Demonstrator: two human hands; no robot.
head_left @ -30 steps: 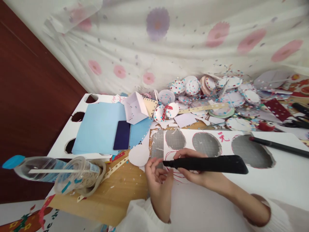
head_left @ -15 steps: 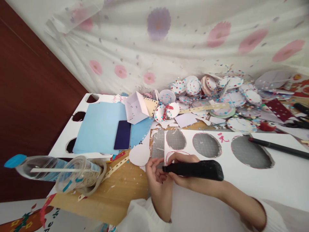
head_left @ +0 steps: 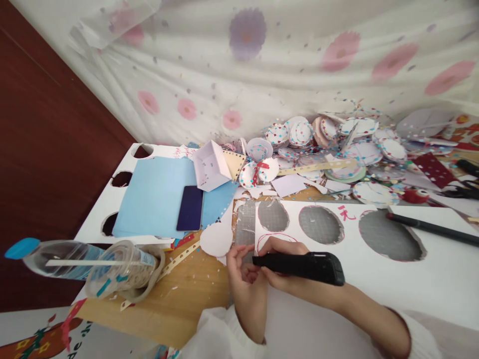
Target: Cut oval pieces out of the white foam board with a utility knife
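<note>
My right hand (head_left: 286,254) is closed around a black utility knife (head_left: 307,267), whose front end points left. It rests over a white board (head_left: 377,284) with several oval cut-outs, beside a red-drawn oval (head_left: 275,237) partly covered by my fingers. My left hand (head_left: 243,279) sits at the board's left edge, just beyond the knife's front end. Its fingers are curled, and whatever they may hold is hidden. The blade cannot be made out. A cut white disc (head_left: 216,239) lies left of my left hand, near a grey cutting mat (head_left: 245,222).
A dark marker (head_left: 430,228) lies across the board's right side. Decorated paper discs (head_left: 361,152) are heaped behind. To the left are a phone (head_left: 189,208), blue paper (head_left: 157,199), a white box (head_left: 211,167), a plastic bottle (head_left: 63,257) and a clear cup (head_left: 119,269).
The knife's rear end has dipped slightly and shifted a little left, with my right forearm following. My left hand stays nearly in place.
</note>
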